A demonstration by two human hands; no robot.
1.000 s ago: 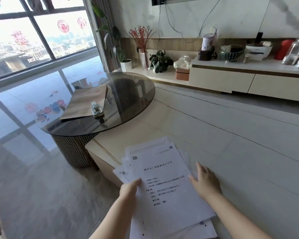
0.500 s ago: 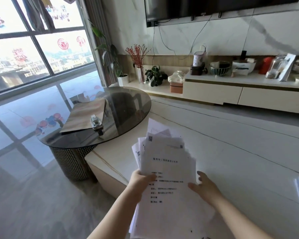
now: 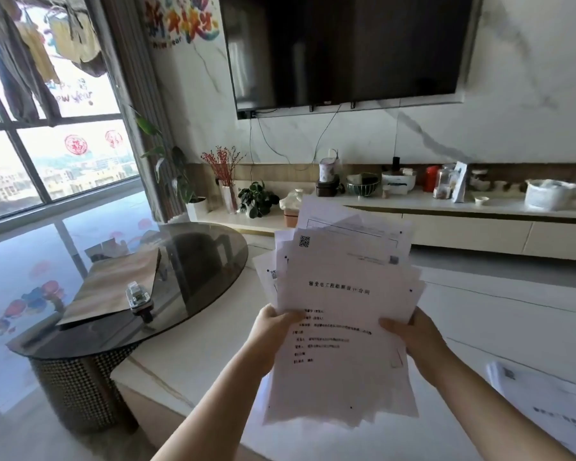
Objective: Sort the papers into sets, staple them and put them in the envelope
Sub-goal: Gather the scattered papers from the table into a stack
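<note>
Two hands, left hand (image 3: 273, 331) and right hand (image 3: 409, 334), grip opposite edges of an uneven paper stack (image 3: 343, 314), raised right of the stapler (image 3: 139, 298) on the brown envelope (image 3: 113, 287).

A home living room: wall-mounted television (image 3: 343, 48), low media cabinet (image 3: 463, 227), round glass coffee table (image 3: 193, 261).

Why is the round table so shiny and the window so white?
Head view: daylight from the big window washes it out and mirrors off the round dark glass table; the wide lens bends the wall-mounted black TV; the print on the loose white papers is too soft to read.
</note>
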